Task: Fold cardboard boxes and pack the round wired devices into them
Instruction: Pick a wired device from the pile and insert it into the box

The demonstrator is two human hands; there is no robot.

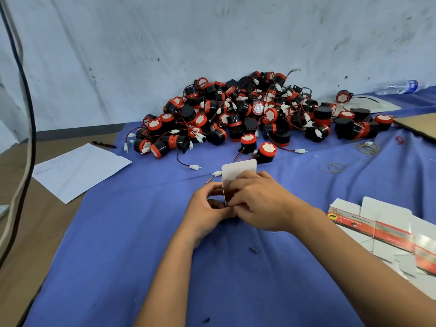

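Head view: both hands met at centre of blue cloth point(141, 232), working small white cardboard box point(238, 172) — rounded flap stood upright above fingers. Left hand point(207, 208) pinched box's lower left edge; right hand point(257, 201) gripped it from right, fingers curled over front. Pile of round wired devices point(247, 112) lay just beyond, against wall. Flat unfolded boxes point(377, 225) stacked at right. Paper sheet point(80, 168) and pen point(103, 144) at left.

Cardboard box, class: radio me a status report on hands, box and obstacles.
Left hand and right hand both gripping the box, flap up. Device pile waiting behind. Nothing in the way.
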